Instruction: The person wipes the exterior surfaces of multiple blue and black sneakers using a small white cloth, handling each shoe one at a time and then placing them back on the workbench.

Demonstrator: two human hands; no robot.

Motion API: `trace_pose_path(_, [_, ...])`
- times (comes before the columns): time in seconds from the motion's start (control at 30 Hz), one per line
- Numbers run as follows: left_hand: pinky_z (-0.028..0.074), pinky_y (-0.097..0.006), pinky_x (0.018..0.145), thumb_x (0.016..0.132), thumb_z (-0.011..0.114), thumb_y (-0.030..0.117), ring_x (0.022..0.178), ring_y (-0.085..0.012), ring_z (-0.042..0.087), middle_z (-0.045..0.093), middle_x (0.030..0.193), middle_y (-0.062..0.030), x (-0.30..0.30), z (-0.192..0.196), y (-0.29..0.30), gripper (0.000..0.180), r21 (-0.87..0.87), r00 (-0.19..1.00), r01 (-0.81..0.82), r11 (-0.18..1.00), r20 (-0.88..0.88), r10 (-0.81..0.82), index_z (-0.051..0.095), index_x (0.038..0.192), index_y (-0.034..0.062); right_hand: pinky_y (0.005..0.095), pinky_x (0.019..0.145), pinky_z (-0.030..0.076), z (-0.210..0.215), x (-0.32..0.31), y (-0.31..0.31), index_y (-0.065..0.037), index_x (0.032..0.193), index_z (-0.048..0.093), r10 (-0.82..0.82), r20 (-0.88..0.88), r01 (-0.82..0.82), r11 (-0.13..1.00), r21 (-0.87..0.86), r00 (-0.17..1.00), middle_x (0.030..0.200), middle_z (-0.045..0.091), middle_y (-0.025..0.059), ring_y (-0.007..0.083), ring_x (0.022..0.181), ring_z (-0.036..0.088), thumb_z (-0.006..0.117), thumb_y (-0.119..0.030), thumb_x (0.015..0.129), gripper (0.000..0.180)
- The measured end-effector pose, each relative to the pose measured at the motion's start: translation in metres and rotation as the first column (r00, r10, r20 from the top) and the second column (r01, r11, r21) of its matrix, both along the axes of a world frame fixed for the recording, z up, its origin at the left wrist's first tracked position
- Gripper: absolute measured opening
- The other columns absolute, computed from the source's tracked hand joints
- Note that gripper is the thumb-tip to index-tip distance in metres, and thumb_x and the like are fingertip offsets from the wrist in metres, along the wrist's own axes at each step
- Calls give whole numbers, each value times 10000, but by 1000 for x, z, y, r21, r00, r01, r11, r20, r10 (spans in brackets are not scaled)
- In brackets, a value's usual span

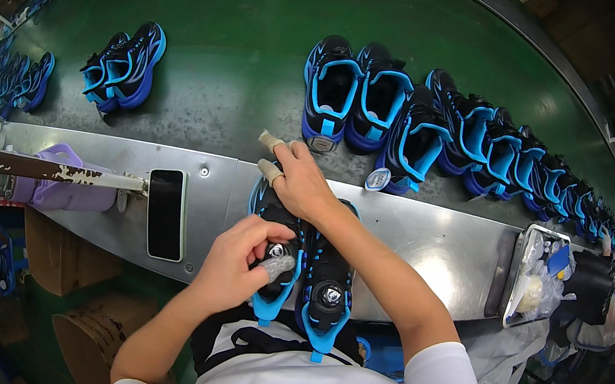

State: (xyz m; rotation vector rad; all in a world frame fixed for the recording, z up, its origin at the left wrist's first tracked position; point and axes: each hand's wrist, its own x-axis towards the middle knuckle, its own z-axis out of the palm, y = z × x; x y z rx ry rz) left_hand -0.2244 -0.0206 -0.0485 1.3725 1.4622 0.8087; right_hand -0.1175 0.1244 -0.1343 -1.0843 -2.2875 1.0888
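Note:
A pair of black sneakers with bright blue trim lies in front of me, toes pointing away: a left sneaker (267, 206) and a right sneaker (331, 256). Each has a round dial on its tongue; the right one's dial (329, 294) is in plain view. My left hand (232, 262) is closed at the left sneaker's dial (277, 250), its thumb wrapped in grey tape. Across the toe of that same sneaker lies my right hand (301, 183), gripping it, with tan tape on two fingertips. Its thumb is hidden.
On the metal ledge (426, 249) lie a phone (166, 214) and, at right, a tray of plastic bags (541, 278). A chipped white bar (64, 170) crosses at left before a lilac container (58, 186). Rows of similar sneakers (418, 141) stand on the green belt (231, 14).

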Motion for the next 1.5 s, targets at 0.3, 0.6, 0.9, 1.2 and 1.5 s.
trace_pose_path(0.3, [401,-246,739,756,680,24,820,-134,455,565,999,-33,13,-14,11,423,-24,981,20,1000,193,-15,612,1172,49,442,909,455,-10,17,14,-104,1375,466,18,-68,-22,999,-48,998,1102,517,213,401,1040,543,585,-293,935,493])
trace_pose_path(0.6, [405,-249,734,741,636,-11,837,-140,471,562,935,-33,5,-19,19,412,29,999,-45,999,-15,45,595,1148,31,397,888,451,-24,7,19,-109,1364,503,-4,-89,-2,998,-66,996,1041,551,184,341,976,544,611,-236,924,470])
trace_pose_path(0.9, [447,-277,744,762,682,50,836,-173,527,606,932,-58,1,-34,13,450,25,997,-77,997,0,78,599,1204,51,392,884,457,-36,-7,18,-98,1332,534,-7,-106,4,999,-35,994,1079,565,184,339,994,555,637,-242,904,463])
trace_pose_path(1.2, [428,-293,728,712,804,169,832,-190,492,545,1022,-71,9,-32,18,490,158,983,-42,987,-170,69,586,1131,37,389,884,463,-31,5,28,-108,1323,547,-2,-105,-4,998,-63,994,1079,572,170,334,996,571,647,-268,900,463])
trace_pose_path(1.5, [423,-347,814,662,824,110,938,-247,522,553,955,-85,27,-61,2,337,296,927,-347,890,-38,374,595,895,28,369,849,465,-23,-7,18,-85,1258,600,-15,-136,10,999,-37,991,1028,579,154,307,949,577,667,-257,881,420])
